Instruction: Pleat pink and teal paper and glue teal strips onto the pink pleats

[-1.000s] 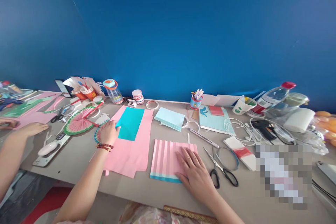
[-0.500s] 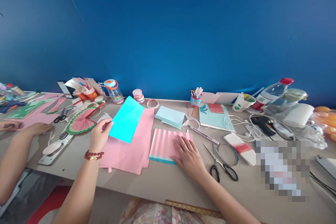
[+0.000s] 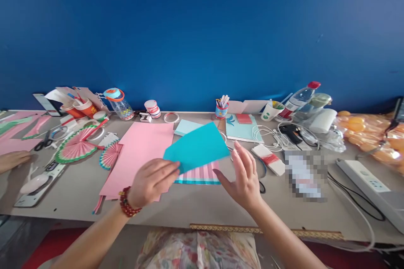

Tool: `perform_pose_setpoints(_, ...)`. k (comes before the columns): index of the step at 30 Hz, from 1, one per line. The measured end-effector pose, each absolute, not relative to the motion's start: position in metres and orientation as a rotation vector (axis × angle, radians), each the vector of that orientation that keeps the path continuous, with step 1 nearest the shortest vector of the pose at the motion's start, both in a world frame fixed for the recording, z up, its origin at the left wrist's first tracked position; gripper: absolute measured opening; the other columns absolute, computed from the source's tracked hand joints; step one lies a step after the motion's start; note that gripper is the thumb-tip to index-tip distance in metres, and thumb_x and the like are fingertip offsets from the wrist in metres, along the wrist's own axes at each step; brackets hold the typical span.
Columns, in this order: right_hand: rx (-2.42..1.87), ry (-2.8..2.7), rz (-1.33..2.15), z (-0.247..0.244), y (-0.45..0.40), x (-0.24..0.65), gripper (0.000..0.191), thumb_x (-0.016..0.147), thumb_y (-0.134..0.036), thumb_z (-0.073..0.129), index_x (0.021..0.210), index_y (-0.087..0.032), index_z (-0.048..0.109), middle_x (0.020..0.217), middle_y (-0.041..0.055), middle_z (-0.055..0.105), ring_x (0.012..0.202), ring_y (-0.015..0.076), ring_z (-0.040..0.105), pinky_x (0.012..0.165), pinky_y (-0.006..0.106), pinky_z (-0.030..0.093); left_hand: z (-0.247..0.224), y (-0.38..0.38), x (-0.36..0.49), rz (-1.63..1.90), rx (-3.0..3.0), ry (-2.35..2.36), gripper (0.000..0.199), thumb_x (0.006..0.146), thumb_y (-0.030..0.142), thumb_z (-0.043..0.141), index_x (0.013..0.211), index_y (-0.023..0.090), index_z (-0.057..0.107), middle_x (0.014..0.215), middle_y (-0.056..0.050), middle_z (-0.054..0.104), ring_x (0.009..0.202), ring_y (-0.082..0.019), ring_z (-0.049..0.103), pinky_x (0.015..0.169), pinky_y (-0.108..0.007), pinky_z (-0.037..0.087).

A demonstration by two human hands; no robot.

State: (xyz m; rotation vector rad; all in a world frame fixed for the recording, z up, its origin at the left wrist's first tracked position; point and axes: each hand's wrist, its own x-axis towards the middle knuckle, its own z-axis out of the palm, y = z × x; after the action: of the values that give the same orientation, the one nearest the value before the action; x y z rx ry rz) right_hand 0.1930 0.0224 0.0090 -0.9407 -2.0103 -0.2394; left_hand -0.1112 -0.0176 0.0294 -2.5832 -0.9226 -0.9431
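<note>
My left hand (image 3: 154, 180), with a red beaded bracelet at the wrist, pinches the near left corner of a turquoise sheet of paper (image 3: 197, 145). The sheet is tilted in the air above the pleated pink paper (image 3: 202, 174), which has a turquoise border and is partly covered. Beside the sheet's right end, my right hand (image 3: 241, 178) has its fingers spread and holds nothing. Large pink sheets (image 3: 139, 151) lie to the left, and a small pleated fan (image 3: 110, 154) sits by their edge. A light blue paper stack (image 3: 187, 127) shows behind the turquoise sheet.
A larger watermelon-coloured fan (image 3: 77, 147) and a phone (image 3: 38, 189) lie at left, near another person's hand (image 3: 14, 159). At right are a white box (image 3: 268, 159), a glue gun (image 3: 293, 134), a bottle (image 3: 298, 101) and a power strip (image 3: 372, 185). The scissors are mostly hidden.
The turquoise sheet has moved right, from over the pink sheets to above the pleated paper. My right hand has lifted off the pleated paper. The view has turned right.
</note>
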Motion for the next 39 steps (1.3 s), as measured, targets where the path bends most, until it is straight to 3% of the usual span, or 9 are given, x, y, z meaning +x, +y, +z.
perform_pose_setpoints(4,-0.846,-2.165,-0.252,-0.016,-0.009,0.22,0.048,0.088,-0.013,0.058,0.134,-0.027,0.055,0.125,0.0088,0.063,0.122,0.0277,0.054,0.106,0.049,0.043,-0.003,-0.033,-0.078,-0.864,-2.695,-0.808,0.028,0.09,0.011,0.061,0.115,0.022,0.063,0.114,-0.005,0.072,0.107,-0.018,0.065,0.095,-0.035,0.055)
perform_pose_setpoints(7,-0.888,-2.275,-0.179,-0.039,-0.031,0.235,0.027,0.092,-0.011,0.053,0.109,-0.026,0.068,0.107,0.0048,0.071,0.105,0.0222,0.061,0.095,0.04,0.048,-0.026,-0.049,-0.07,-0.803,-2.749,-0.85,0.024,0.091,0.013,0.06,0.113,0.021,0.065,0.115,-0.005,0.071,0.106,-0.019,0.065,0.094,-0.036,0.055)
perform_pose_setpoints(12,-0.97,-2.376,-0.08,-0.056,-0.049,0.245,0.025,0.097,-0.015,0.047,0.102,-0.022,0.071,0.106,0.0062,0.072,0.095,0.022,0.063,0.081,0.037,0.05,-0.048,-0.069,-0.069,-0.698,-2.838,-0.974,0.024,0.099,0.019,0.047,0.116,0.021,0.064,0.118,-0.008,0.068,0.107,-0.021,0.063,0.092,-0.036,0.054)
perform_pose_setpoints(24,-0.912,-2.274,-0.127,-0.027,-0.05,0.254,0.031,0.092,-0.008,0.055,0.116,-0.022,0.069,0.107,0.0082,0.072,0.099,0.0227,0.062,0.084,0.038,0.051,-0.026,-0.076,-0.083,-1.067,-2.651,-1.183,0.031,0.093,0.009,0.053,0.122,0.018,0.061,0.103,-0.008,0.07,0.1,-0.02,0.062,0.09,-0.036,0.054)
perform_pose_setpoints(33,-0.908,-2.425,-0.094,-0.05,-0.059,0.255,0.029,0.095,-0.013,0.049,0.115,-0.022,0.069,0.108,0.0072,0.072,0.1,0.0197,0.063,0.087,0.034,0.051,-0.048,-0.088,-0.09,-0.826,-2.766,-1.192,0.022,0.096,0.012,0.05,0.111,0.017,0.066,0.098,-0.006,0.069,0.093,-0.018,0.06,0.094,-0.037,0.05)
perform_pose_setpoints(39,-0.932,-2.443,0.049,-0.06,-0.065,0.248,0.02,0.096,-0.015,0.049,0.093,-0.021,0.068,0.101,0.0081,0.07,0.103,0.0221,0.061,0.087,0.037,0.051,-0.061,-0.095,-0.085,-0.711,-2.822,-1.359,0.022,0.098,0.015,0.046,0.107,0.02,0.065,0.096,-0.006,0.067,0.09,-0.019,0.059,0.082,-0.033,0.05)
